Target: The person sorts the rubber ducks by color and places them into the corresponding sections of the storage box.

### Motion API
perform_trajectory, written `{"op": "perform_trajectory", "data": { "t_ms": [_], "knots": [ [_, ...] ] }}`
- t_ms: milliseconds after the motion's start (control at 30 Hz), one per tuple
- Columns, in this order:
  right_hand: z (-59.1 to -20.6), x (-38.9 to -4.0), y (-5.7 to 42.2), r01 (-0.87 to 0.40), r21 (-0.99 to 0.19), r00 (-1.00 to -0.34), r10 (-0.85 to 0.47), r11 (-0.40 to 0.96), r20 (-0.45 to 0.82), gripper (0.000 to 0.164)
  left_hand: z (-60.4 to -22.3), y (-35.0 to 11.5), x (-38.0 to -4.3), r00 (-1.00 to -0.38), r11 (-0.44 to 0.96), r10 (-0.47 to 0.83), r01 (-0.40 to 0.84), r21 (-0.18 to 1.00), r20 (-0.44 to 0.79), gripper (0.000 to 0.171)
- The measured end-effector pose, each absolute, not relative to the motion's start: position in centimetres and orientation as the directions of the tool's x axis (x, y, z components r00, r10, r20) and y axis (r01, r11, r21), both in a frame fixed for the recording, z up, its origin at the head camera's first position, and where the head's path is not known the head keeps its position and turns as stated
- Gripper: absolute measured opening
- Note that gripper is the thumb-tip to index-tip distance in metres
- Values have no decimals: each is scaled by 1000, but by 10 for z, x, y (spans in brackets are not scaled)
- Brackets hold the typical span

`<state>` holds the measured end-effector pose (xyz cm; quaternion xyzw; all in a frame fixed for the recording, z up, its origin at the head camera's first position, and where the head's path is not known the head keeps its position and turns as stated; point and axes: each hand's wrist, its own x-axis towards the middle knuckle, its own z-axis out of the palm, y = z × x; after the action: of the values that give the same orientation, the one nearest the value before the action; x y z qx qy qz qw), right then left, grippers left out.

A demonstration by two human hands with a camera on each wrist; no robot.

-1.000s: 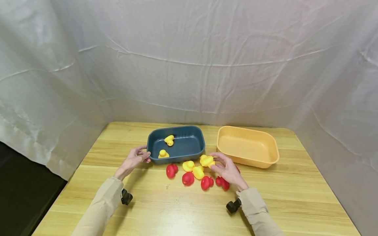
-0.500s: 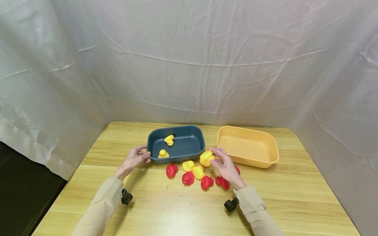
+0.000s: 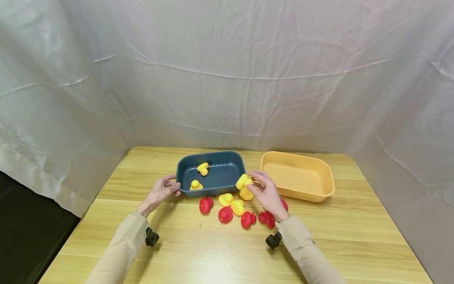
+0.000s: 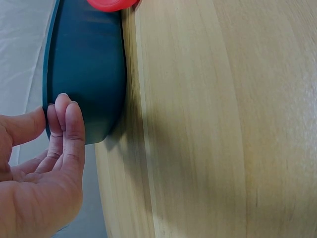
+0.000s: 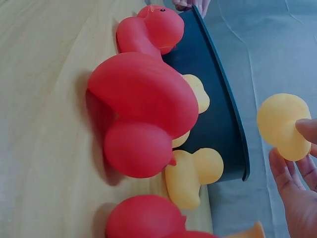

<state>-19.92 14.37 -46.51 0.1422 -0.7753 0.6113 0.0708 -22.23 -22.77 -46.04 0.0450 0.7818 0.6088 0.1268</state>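
Right hand [image 3: 267, 195]: pinches yellow duck [image 5: 278, 121]
Left hand [image 3: 164, 190]: pinches blue bin [image 3: 223, 175]
Blue bin: right hand's 10 o'clock, long axis 9–3

In the head view, a yellow duck [image 3: 243, 181] is being lifted toward eleven o'clock by the right hand [image 3: 267, 194] and brought nearer the four o'clock corner of the blue tray [image 3: 213, 191]. Just toward six o'clock from it, another yellow duck [image 3: 246, 194] is being uncovered. The right sleeve [image 3: 306, 250] is being drawn toward ten o'clock.
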Motion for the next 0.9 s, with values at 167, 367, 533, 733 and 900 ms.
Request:
{"op": "perform_trajectory", "data": {
  "t_ms": [167, 367, 533, 733, 900],
  "knots": [
    [-461, -203, 137, -334, -925, -941, -116, 184, 317, 39, -460, -228, -222, -963, 248, 229, -84, 965, -143, 57],
    [-458, -208, 127, -350, -923, -936, -108, 159, 336, 37, -460, -229, -221, -961, 240, 233, -89, 967, -147, 58],
    [-455, -213, 118, -353, -918, -934, -123, 182, 335, 34, -460, -228, -222, -963, 244, 228, -90, 965, -148, 58],
    [-453, -221, 108, -368, -902, -928, -150, 226, 341, 31, -461, -228, -222, -964, 256, 220, -91, 962, -150, 58],
    [-452, -229, 100, -421, -871, -905, -180, 255, 385, 29, -460, -227, -222, -964, 263, 222, -87, 961, -148, 58]
  ]
}}
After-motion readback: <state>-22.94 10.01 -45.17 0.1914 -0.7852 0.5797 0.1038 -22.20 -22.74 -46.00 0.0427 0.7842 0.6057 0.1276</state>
